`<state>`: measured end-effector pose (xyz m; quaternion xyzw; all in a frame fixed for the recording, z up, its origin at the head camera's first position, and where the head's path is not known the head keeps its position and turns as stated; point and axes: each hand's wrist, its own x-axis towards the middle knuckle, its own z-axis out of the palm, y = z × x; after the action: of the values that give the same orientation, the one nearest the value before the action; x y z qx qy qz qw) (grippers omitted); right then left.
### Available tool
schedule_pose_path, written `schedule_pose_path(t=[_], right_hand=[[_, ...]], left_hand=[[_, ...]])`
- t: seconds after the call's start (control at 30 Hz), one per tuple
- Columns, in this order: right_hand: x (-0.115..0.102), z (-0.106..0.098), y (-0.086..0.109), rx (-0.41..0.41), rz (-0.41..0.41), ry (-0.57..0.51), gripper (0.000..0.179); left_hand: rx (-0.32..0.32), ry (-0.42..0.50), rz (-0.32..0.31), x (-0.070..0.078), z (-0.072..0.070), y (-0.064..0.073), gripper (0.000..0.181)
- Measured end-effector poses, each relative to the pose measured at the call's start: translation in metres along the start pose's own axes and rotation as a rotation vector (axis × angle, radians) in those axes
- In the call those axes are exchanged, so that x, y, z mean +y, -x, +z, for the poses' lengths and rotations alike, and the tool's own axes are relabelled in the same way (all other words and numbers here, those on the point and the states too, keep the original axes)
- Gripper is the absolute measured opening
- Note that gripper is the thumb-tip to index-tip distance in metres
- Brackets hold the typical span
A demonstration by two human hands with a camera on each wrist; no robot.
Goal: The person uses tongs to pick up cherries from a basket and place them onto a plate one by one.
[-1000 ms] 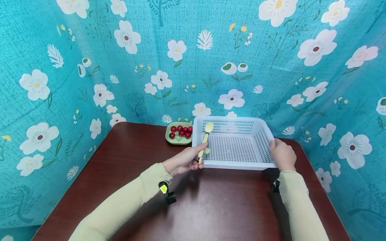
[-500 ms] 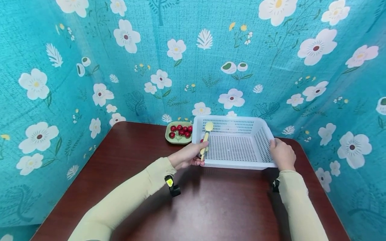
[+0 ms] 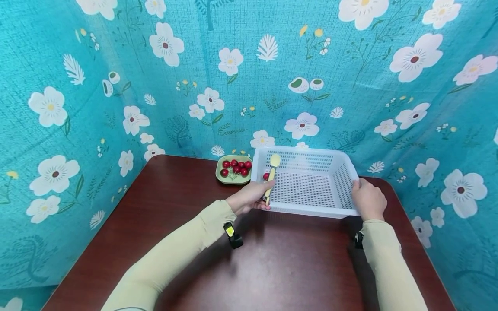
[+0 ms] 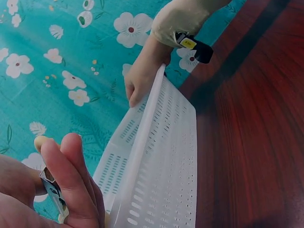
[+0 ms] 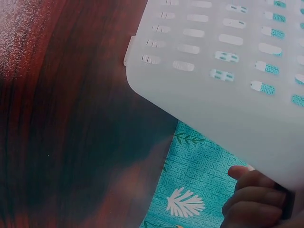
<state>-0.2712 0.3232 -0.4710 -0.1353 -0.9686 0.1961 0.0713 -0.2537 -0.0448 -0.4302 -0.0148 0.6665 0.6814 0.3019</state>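
Note:
My left hand point(image 3: 250, 197) pinches a pale yellow spoon point(image 3: 271, 183) with a round head and a grey section at its neck. The spoon leans up over the left front corner of a white perforated plastic basket point(image 3: 311, 211). In the left wrist view, a shiny dark-and-silver strip point(image 4: 53, 194) shows by the fingers; its kind is unclear. A small red thing point(image 3: 266, 176) shows behind the spoon, partly hidden. My right hand point(image 3: 368, 200) grips the basket's right rim. In the right wrist view, curled fingers point(image 5: 254, 199) lie under the rim.
A green dish point(image 3: 223, 180) with several red cherries point(image 3: 236, 169) stands left of the basket at the table's back. The dark red-brown table point(image 3: 288, 263) extends in front. A blue floral curtain point(image 3: 218, 86) hangs close behind and at both sides.
My left hand has shifted slightly right and forward with the spoon. The red thing behind the spoon has come into view. My right hand stays on the basket rim.

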Motion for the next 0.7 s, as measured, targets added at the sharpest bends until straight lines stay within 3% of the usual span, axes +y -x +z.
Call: schedule_pose_path(t=[0.3,0.7], right_hand=[[0.002,0.003,0.002,0.01,0.036,0.023,0.049],[0.0,0.001,0.002,-0.008,0.055,0.021,0.05]], left_hand=[[0.064,-0.007,-0.005,0.0,0.004,-0.012,0.045],[0.087,0.11,-0.013,-0.002,0.011,-0.022,0.044]])
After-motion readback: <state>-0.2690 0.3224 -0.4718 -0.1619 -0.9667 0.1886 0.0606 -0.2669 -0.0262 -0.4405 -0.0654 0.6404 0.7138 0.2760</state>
